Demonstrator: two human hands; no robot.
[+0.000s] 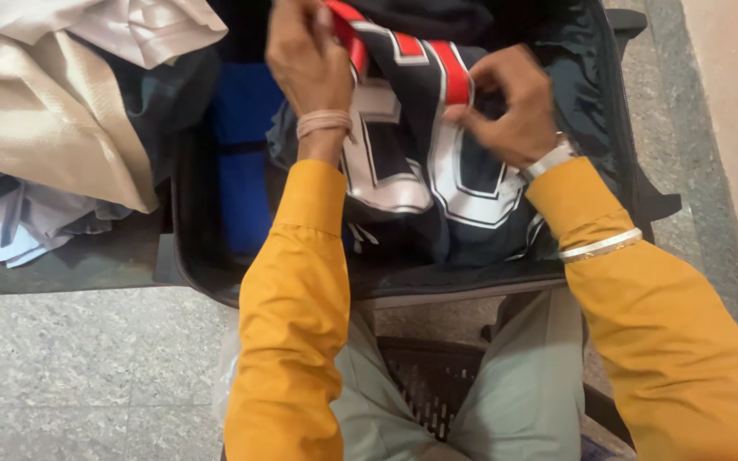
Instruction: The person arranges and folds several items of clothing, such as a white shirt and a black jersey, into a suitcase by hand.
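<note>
A grey speckled stone floor [87,367] fills the near left of the scene, with a paler strip of paving along the far right edge. On it lies an open dark suitcase [207,273], its zip edge running down the right side. A heap of clothes [53,111] rests on the suitcase's left flap: a beige garment on top, a white one behind it, pale blue and denim cloth beneath. Inside the case, at left, sits a folded bright blue garment [245,154].

A person in mustard-yellow sleeves and grey-green trousers sits at the near edge of the case, on what looks like a black slotted plastic seat [429,384] showing between the knees.

Spread over the middle of the case, just right of the blue garment, is a dark navy jersey [420,162] with large white-outlined figures and red bands near its far edge. Both hands are on it.

The left hand [307,60], a peach band at its wrist, is closed round the far left part of the jersey by the red band, fingers curled over the cloth. The right hand [514,107] pinches the jersey's cloth beside the other red band, thumb and fingers pressed together on a fold; the fingertips are partly tucked under. A silver wristwatch [550,159] sits at the right wrist, and a thin pale bangle [600,245] circles the sleeve nearer the elbow.
</note>
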